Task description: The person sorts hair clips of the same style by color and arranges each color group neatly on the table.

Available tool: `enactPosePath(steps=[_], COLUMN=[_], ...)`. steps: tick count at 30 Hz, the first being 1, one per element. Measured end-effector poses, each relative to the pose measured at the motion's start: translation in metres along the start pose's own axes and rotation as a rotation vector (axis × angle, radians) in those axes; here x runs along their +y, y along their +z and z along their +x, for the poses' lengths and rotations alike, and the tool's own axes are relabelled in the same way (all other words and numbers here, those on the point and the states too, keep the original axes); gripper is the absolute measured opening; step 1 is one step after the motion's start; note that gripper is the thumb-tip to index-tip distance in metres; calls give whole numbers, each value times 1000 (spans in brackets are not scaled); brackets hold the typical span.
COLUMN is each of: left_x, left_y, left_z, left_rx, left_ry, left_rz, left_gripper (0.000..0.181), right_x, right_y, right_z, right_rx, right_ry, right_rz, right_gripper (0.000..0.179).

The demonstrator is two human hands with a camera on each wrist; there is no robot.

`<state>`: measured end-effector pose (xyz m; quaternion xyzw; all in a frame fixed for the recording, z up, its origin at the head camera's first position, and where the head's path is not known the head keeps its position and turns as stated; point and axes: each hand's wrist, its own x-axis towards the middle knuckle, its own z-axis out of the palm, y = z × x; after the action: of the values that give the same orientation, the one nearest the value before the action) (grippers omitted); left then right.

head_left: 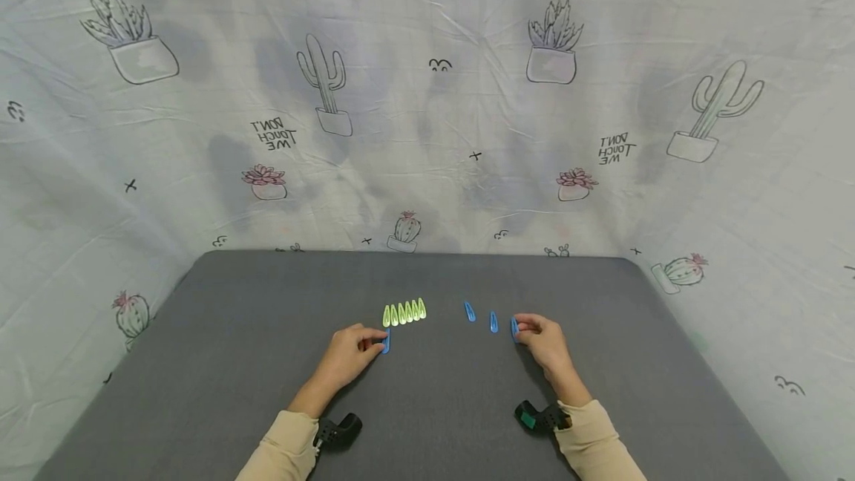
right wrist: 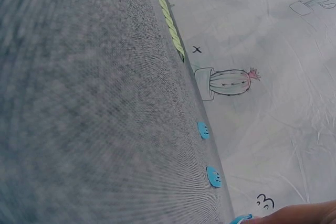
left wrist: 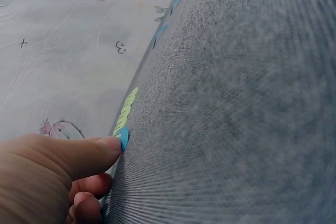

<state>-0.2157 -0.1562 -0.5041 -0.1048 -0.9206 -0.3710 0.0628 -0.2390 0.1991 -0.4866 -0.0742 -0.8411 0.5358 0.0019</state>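
Observation:
My left hand pinches a blue hair clip between thumb and fingers, just in front of a row of yellow-green hair clips. The thumb lies against that clip in the left wrist view. Over to the right, my right hand pinches another blue hair clip at the table surface. Only the thumb and a bit of this clip show in the right wrist view. Two more blue hair clips, one farther left and one nearer the right hand, lie between the row and that hand.
The clips lie on a dark grey cloth-covered table. A pale curtain printed with cactus drawings hangs behind it and along both sides. Black camera mounts sit on the left wrist and the right wrist.

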Motion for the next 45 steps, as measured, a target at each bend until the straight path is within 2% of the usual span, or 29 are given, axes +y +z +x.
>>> enactPosePath(steps=[6,16,22,29,36,45], left_x=[1,0,1,2,3,4], left_y=[-1,-2,-2,-3,-3,-5], left_z=[1,0,1,1,0,0], left_rx=[-3,2,0,-2,5,13], left_ry=[8,80,71,63,43,49], left_rz=[0,4,17,16,4,3], left_gripper=[20,22,22,21,21,21], right_x=[0,-2,-9,-22,-33,-46], right_y=[1,2,6,21,46,75], right_z=[1,1,-2,-10,-16,-15], right_rx=[-6,-9,-27,-130,-255,-348], right_ry=[-6,-11,-9,-11,-33,-77], right_rz=[35,55,103,221,240,282], right_gripper=[33,33,33,35,34,39])
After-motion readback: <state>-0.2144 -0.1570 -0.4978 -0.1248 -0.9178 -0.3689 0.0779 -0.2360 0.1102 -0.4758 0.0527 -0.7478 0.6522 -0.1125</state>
